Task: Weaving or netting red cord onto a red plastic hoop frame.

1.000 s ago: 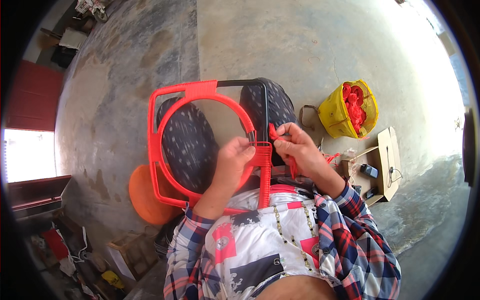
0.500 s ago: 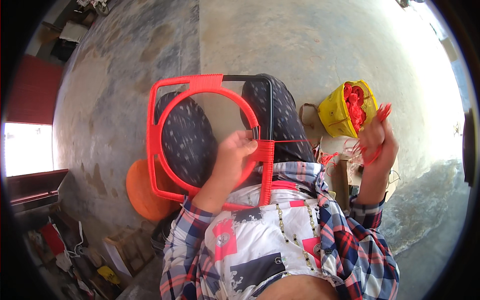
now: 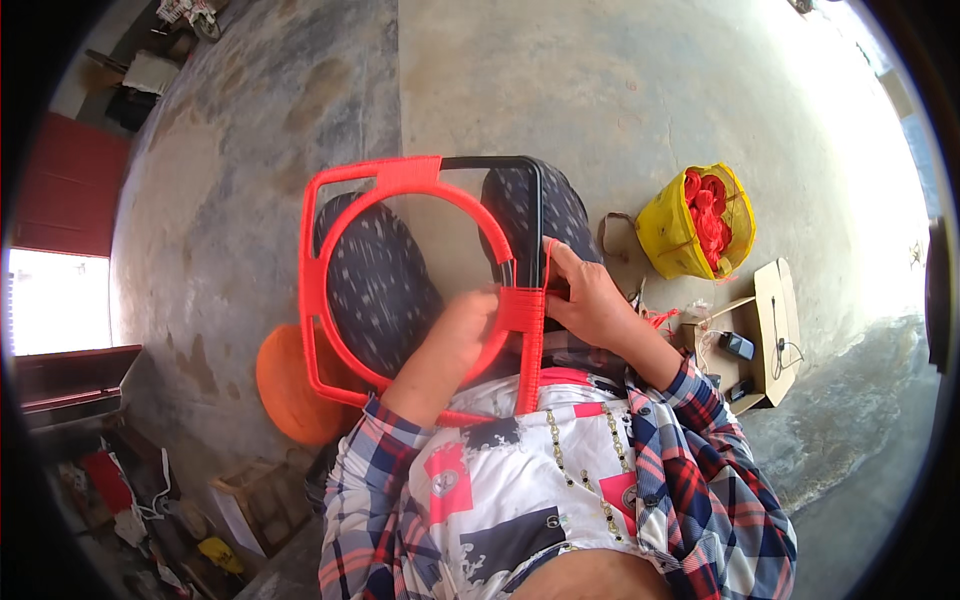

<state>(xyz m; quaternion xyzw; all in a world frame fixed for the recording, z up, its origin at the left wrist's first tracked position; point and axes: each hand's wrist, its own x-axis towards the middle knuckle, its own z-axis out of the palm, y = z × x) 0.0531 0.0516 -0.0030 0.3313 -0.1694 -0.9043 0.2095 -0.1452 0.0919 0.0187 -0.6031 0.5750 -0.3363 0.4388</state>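
A square frame with a round ring inside it (image 3: 311, 270) rests across my lap. Red cord is wound closely over most of it, while bare black tubing (image 3: 537, 205) shows along the top right and upper right side. My left hand (image 3: 465, 325) grips the ring's right part beside the wound bridge (image 3: 521, 308); its fingertips are partly hidden. At the frame's right bar, my right hand (image 3: 597, 303) is closed with thumb and fingers on the red cord (image 3: 547, 262), just above that bridge. Some of its fingers are hidden behind the bar.
A yellow bucket-like bag (image 3: 665, 235) with red cord bundles (image 3: 707, 215) stands on the floor at right. Nearer is an open cardboard box (image 3: 778, 330) with a small dark device (image 3: 737, 346). An orange round object (image 3: 285, 385) and a wooden crate (image 3: 262, 500) are at left.
My right hand has come in from the far right, beside the yellow bag, to the frame's right bar, bringing the red cord. My left hand stays at the ring.
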